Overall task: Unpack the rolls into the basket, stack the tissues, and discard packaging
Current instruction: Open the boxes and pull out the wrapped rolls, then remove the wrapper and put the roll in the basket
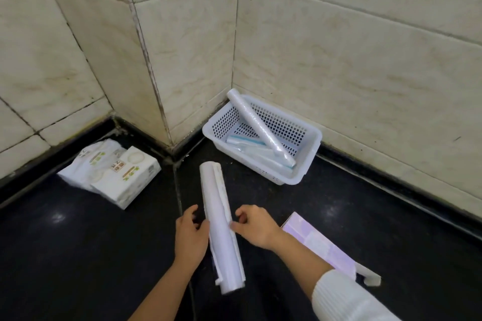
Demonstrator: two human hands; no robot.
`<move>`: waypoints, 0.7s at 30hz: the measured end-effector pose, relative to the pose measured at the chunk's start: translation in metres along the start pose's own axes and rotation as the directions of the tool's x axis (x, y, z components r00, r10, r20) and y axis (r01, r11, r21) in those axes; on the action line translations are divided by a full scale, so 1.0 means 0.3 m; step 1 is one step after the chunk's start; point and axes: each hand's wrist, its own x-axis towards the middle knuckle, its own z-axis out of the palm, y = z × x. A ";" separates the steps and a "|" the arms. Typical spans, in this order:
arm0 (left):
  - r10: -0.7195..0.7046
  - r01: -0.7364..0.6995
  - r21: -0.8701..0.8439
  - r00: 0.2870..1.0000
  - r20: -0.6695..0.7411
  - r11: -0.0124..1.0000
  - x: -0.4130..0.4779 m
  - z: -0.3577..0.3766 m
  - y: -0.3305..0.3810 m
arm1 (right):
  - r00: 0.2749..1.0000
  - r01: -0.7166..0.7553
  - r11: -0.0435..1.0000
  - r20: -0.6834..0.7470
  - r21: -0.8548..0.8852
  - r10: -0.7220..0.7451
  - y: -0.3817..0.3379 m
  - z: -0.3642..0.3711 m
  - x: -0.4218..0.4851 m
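A long white roll (217, 206) with loose white packaging around it is held upright-tilted in front of me. My left hand (190, 236) grips its left side and my right hand (254, 227) pinches the packaging edge on its right. A white perforated basket (310, 150) stands in the wall corner, holding a wrapped roll (257, 126) that leans over its rim and other flat rolls beneath. Two white tissue packs (112, 173) lie jumbled on the floor at the left, one partly over the other.
A lilac box (319, 247) with a white flap lies on the dark floor at my right forearm. Beige tiled walls close the corner behind the basket, and a tiled pillar juts out between the tissues and the basket.
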 end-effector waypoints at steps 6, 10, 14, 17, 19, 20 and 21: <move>-0.100 0.110 -0.041 0.976 0.193 0.993 -0.056 -0.036 -0.033 | 0.995 -0.075 0.995 -0.066 0.069 0.079 -0.024 0.117 -0.029; -0.106 0.125 -0.067 0.966 0.235 0.990 -0.075 -0.044 -0.042 | 0.940 0.123 0.915 -0.250 -0.384 -0.232 -0.029 0.111 -0.047; -0.113 0.135 -0.073 0.961 0.251 0.988 -0.089 -0.048 -0.042 | 0.936 0.235 0.821 -0.106 -0.520 -0.335 -0.077 0.130 -0.063; -0.126 0.148 -0.066 0.956 0.264 0.987 -0.083 -0.059 -0.045 | 0.976 0.053 0.889 -0.164 -0.455 -0.142 -0.102 0.146 -0.055; -0.132 0.156 -0.067 0.952 0.276 0.986 -0.081 -0.065 -0.042 | 0.981 -0.043 0.908 -0.189 -0.416 -0.040 -0.100 0.144 -0.038; -0.135 0.160 -0.066 0.950 0.280 0.985 -0.080 -0.067 -0.042 | 0.982 -0.095 0.915 -0.189 -0.391 0.022 -0.096 0.140 -0.029; -0.141 0.165 -0.066 0.949 0.281 0.984 -0.078 -0.068 -0.044 | 0.980 -0.150 0.918 -0.180 -0.368 0.088 -0.089 0.135 -0.022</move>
